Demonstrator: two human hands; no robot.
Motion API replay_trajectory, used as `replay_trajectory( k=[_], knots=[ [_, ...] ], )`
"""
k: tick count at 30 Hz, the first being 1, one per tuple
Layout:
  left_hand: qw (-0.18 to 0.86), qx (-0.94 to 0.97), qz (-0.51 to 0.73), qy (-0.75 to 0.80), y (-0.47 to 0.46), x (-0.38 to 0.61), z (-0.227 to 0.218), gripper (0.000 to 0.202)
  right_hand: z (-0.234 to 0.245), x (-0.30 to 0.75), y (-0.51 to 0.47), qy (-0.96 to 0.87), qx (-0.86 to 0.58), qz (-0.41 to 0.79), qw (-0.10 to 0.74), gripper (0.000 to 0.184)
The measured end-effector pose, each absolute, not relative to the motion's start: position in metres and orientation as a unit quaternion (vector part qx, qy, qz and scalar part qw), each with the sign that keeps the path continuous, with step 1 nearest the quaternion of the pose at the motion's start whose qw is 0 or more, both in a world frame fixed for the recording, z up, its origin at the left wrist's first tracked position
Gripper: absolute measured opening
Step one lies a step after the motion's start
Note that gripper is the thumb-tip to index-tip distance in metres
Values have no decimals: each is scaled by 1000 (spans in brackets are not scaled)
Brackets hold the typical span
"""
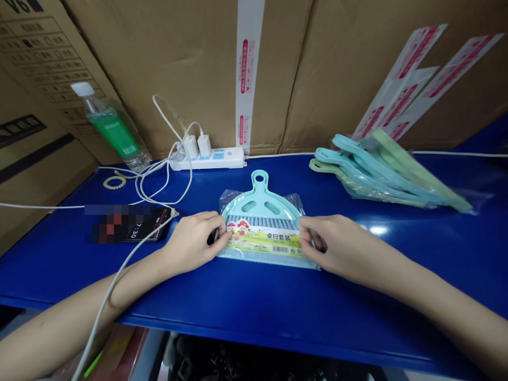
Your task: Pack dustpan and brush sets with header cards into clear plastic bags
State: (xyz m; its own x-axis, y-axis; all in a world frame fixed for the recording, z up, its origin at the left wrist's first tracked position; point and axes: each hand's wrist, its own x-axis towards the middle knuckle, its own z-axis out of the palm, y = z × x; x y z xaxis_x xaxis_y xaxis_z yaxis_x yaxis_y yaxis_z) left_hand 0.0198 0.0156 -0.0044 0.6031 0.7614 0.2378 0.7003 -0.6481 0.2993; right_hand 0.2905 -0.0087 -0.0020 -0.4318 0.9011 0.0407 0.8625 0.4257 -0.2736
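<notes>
A light blue dustpan and brush set lies flat on the blue table in a clear plastic bag, its looped handle toward the back. Grey bristles show above a printed label with mushrooms on it. My left hand pinches the left edge of the pack at the label's end. On the opposite edge, the fingers of my right hand are closed in a similar pinch. Parts of the label's ends are hidden under my fingertips.
Several bagged blue and green dustpan sets are piled at the back right. A white power strip with chargers, a bottle, a coil ring and a phone occupy the left. One white cable crosses my left forearm. Cardboard boxes stand behind.
</notes>
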Motion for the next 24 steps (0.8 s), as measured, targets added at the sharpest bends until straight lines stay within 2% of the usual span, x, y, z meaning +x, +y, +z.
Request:
replay_trajectory(
  k=[10, 24],
  knots=[
    [177, 868, 168, 433, 20, 23, -4, 18, -1, 288, -10, -819, -557, 114, 79, 22],
    [226, 873, 185, 392, 23, 23, -1, 22, -1, 288, -10, -835, -521, 148, 99, 26]
  ],
)
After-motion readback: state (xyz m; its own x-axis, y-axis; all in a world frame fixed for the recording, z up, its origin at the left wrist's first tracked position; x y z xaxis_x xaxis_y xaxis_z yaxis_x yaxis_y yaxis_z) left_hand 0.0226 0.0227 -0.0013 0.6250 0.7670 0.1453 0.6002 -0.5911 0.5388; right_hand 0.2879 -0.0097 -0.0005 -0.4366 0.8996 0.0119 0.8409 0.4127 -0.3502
